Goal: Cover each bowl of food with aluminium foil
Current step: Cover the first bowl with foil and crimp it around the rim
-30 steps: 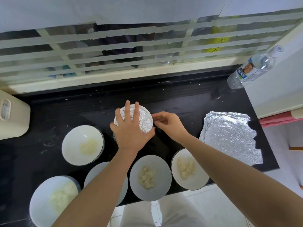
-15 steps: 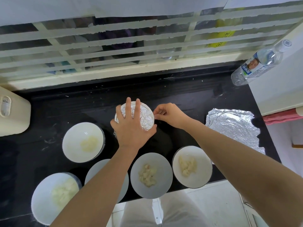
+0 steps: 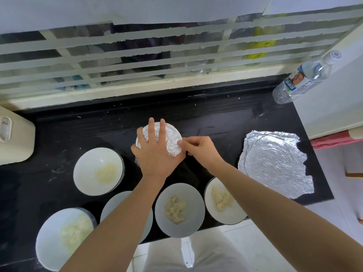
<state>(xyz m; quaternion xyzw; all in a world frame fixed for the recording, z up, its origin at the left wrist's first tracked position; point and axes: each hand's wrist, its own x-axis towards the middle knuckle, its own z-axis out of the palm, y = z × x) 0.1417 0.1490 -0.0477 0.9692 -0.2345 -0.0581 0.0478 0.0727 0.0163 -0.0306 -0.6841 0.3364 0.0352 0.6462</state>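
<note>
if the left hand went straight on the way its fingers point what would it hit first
Likely nothing nearby: the left hand lies flat on the foil-covered bowl, fingers toward the window. Beyond lies only black counter, then the window sill.

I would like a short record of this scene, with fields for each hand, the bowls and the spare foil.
left hand: flat on the foil-covered bowl, fingers straight
right hand: pinches the foil at that bowl's right rim
uncovered bowls: five, nearer the person; one partly behind the left forearm
spare foil sheets: lying on the black counter, right of the bowls
water bottle: far right corner
</note>
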